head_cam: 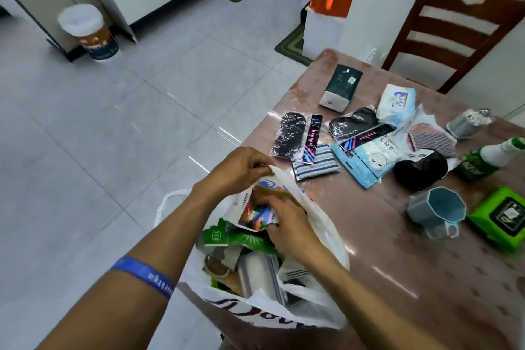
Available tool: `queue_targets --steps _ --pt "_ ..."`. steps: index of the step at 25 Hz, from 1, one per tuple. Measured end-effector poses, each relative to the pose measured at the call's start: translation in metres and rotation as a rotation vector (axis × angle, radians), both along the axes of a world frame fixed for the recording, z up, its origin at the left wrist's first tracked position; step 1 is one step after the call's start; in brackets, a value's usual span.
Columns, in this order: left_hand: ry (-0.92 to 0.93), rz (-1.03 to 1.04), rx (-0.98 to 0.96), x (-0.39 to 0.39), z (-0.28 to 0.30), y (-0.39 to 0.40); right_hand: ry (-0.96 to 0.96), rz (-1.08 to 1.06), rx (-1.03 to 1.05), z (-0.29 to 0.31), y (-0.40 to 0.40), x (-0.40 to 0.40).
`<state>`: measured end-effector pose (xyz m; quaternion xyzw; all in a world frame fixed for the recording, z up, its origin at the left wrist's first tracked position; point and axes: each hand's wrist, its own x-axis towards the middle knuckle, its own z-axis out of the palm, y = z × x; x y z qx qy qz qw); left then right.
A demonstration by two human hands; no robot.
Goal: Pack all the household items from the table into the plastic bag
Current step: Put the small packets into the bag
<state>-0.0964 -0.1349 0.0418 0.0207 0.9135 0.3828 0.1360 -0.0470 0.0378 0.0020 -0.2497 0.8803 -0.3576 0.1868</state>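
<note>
A white plastic bag point(321, 219) stands open at the table's near left corner, holding several packets. My left hand point(241, 167) pinches the bag's far rim and holds it up. My right hand point(287, 221) is inside the mouth, gripping a colourful packet point(255, 214) above a green packet point(227, 237). On the table lie two black insole packs point(289, 133) point(353, 123), a striped cloth point(315, 163), a light blue pack point(366, 159), a wipes pack point(396, 101), a dark box point(341, 85), a black roll point(420, 169) and a blue cup point(437, 209).
A green wipes pack point(500, 217), a green spray bottle point(488, 158), a metal jar point(466, 122) and a pink mesh pouch point(431, 139) sit at the table's right. A wooden chair point(454, 31) stands behind the table. A lined bin point(88, 31) stands on the tiled floor far left.
</note>
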Motion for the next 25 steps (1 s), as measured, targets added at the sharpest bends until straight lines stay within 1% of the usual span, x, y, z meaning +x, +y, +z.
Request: queue_targets --steps 2,5,6,8,10,12,13,14,15,16,17,18,19,20,21,22,23,25 --pt "0.033 -0.019 -0.045 0.009 -0.003 -0.003 0.097 0.029 0.228 -0.017 -0.009 -0.005" --pt "0.068 -0.008 -0.059 0.016 0.001 -0.004 0.170 0.126 0.501 -0.015 0.008 -0.002" --pt "0.083 -0.037 -0.097 0.016 0.003 -0.003 0.167 0.149 0.579 -0.012 0.016 -0.001" --pt "0.086 -0.137 -0.212 0.012 0.007 0.006 0.126 0.130 0.746 -0.001 0.032 -0.003" --pt "0.022 -0.205 -0.330 0.005 0.010 0.018 0.104 0.132 0.891 0.018 0.045 -0.007" --pt "-0.028 -0.239 -0.408 -0.001 0.011 0.034 0.065 0.250 0.977 0.039 0.067 -0.006" --pt "0.002 -0.269 -0.447 -0.005 0.010 0.044 0.033 0.308 0.944 0.047 0.083 -0.006" --pt "0.057 -0.297 -0.476 -0.006 0.010 0.053 -0.031 0.323 0.792 0.056 0.099 -0.007" --pt "0.110 -0.313 -0.482 -0.008 0.008 0.062 -0.099 0.241 0.537 0.063 0.116 -0.008" --pt "0.141 -0.332 -0.462 -0.012 0.005 0.074 -0.141 0.065 0.249 0.067 0.137 -0.012" --pt "0.149 -0.351 -0.433 -0.014 0.001 0.085 -0.136 -0.208 -0.004 0.065 0.160 -0.019" --pt "0.146 -0.364 -0.410 -0.015 -0.003 0.095 -0.060 -0.523 -0.125 0.053 0.185 -0.030" --pt "0.146 -0.371 -0.398 -0.016 -0.007 0.105 0.020 -0.799 -0.107 0.033 0.212 -0.043" --pt "0.146 -0.369 -0.386 -0.016 -0.012 0.112 0.049 -0.980 0.030 0.012 0.238 -0.052" --pt "0.149 -0.362 -0.375 -0.015 -0.015 0.118 -0.002 -1.073 0.177 -0.011 0.260 -0.058" --pt "0.148 -0.345 -0.360 -0.013 -0.016 0.120 -0.077 -1.127 0.262 -0.033 0.277 -0.062" --pt "0.145 -0.312 -0.338 -0.008 -0.016 0.117 -0.141 -1.163 0.278 -0.053 0.286 -0.066" --pt "0.205 -0.211 -0.288 0.011 -0.014 0.112 -0.136 -1.213 0.295 -0.071 0.290 -0.067"
